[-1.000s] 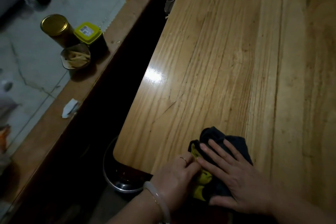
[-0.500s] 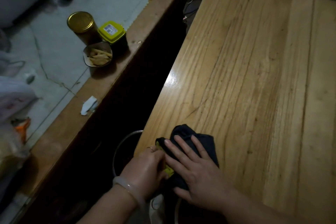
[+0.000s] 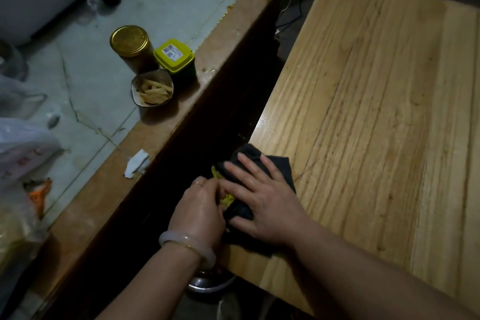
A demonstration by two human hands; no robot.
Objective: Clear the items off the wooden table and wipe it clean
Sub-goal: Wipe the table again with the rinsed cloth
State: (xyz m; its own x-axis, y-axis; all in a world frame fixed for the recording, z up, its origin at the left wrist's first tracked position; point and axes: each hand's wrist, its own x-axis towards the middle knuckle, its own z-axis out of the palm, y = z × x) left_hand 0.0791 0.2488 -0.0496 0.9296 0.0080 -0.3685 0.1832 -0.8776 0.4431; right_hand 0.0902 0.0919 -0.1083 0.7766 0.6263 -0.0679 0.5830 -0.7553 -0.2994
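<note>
The right hand (image 3: 262, 205) lies flat with fingers spread and straight, pressing down on the dark cloth (image 3: 275, 166); that grip is open, a palm press and not a clutch. The left hand (image 3: 200, 209) sits just beside it at the cloth's near-left end, fingers curled in against the yellow patch (image 3: 228, 199) of the fabric, apparently pinching it, though the fingertips are hidden behind the knuckles. A pale bangle (image 3: 187, 243) circles the left wrist.

The cloth sits bunched at the left edge of the wooden desk (image 3: 376, 112), part of it hanging past that edge over the dark gap. The rest of the desk's top shows only bare grain, so the clearing looks done and wiping is the step in hand.

The cloth should handle as soft, limp and light; it will fold and slide under pressure, so a broad flat palm over its middle holds it best, with a pinch at the loose end to stop it slipping off the edge.

Left of the desk, across the gap, a counter (image 3: 166, 3) carries a gold-lidded jar (image 3: 131, 45), a yellow-lidded tub (image 3: 174, 56) and a bowl of pale sticks (image 3: 153, 90). Below the desk's near-left corner a metal basin (image 3: 210, 284) shows.
</note>
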